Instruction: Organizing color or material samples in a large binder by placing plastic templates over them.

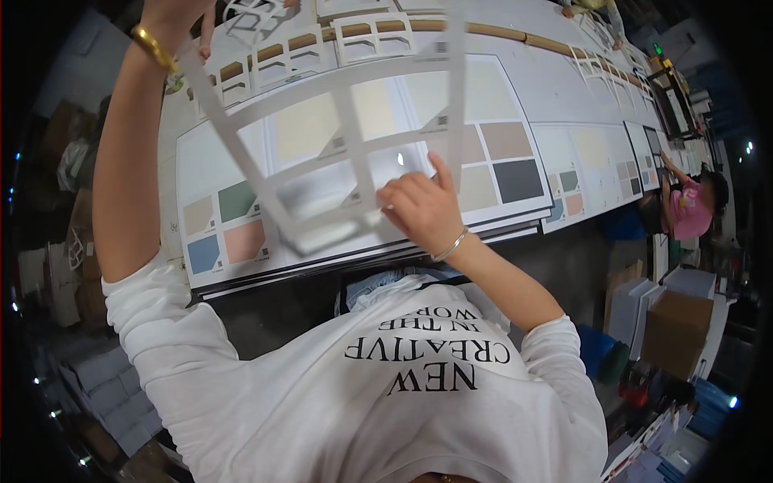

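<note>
A white cut-out lattice frame (349, 121) with several openings is raised, tilted and blurred, over an open colour-sample board (362, 245). My left hand (179, 18), with a gold bracelet at the wrist, is at the frame's upper left end and appears to grip it; the picture's upper edge cuts off its fingers. Closer to me, my right hand (427, 208) wears a silver bangle. Its thumb and curled fingers meet the lower bar of the frame, while the index finger points up. Pale, grey, green, blue and pink swatches show on the board and through the openings.
More white lattice frames (372, 39) lie along a brown tube (483, 30) across the long table. Further sample boards (592, 173) stretch to the right, where a person in a pink top (692, 211) works. Another person's hand (207, 34) shows at the far left. Cartons (675, 334) stand at right.
</note>
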`<state>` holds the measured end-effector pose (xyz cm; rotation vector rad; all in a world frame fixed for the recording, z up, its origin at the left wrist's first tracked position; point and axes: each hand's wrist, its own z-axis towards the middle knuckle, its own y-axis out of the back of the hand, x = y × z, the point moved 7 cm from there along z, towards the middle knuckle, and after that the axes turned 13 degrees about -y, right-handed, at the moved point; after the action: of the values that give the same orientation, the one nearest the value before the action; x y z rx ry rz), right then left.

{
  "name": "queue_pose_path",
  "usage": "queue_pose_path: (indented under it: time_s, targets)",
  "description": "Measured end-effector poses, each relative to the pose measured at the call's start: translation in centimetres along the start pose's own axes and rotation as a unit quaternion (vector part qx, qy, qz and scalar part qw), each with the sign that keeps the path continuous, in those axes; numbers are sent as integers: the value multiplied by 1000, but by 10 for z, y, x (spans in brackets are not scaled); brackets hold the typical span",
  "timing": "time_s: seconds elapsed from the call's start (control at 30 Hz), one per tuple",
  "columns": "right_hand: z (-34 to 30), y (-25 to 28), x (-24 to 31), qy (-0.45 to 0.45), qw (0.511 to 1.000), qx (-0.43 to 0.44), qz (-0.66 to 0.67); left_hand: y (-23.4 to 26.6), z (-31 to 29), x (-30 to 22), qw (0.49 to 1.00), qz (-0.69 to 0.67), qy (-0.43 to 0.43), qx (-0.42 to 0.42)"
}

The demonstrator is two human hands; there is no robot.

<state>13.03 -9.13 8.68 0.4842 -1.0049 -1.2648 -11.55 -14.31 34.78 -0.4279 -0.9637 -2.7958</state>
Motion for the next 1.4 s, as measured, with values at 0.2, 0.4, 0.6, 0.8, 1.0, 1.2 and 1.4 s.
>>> queue_pose_path:
  time_s: [0.2,0.4,0.6,0.8,1.0,1.2,1.4]
  targets:
    - [-34,-5,35,6,1000,4,15,-81,-143,85,981,-86,92,148]
    - [-55,-15,45,-44,996,48,68,-142,-196,76,898,-296,247,213]
    - [-62,-33,45,-92,993,58,37,-172,-231,83,901,-263,282,197]
    - [-61,-37,34,-105,992,68,23,-201,-239,80,915,-255,250,190]
    - [-60,-41,24,-98,990,97,35,-198,-217,59,940,-200,209,181]
    - [-58,-35,20,-46,991,110,54,-185,-209,46,953,-181,194,144]
    - [-61,-41,16,-57,992,103,50,-174,-214,47,964,-101,196,150]
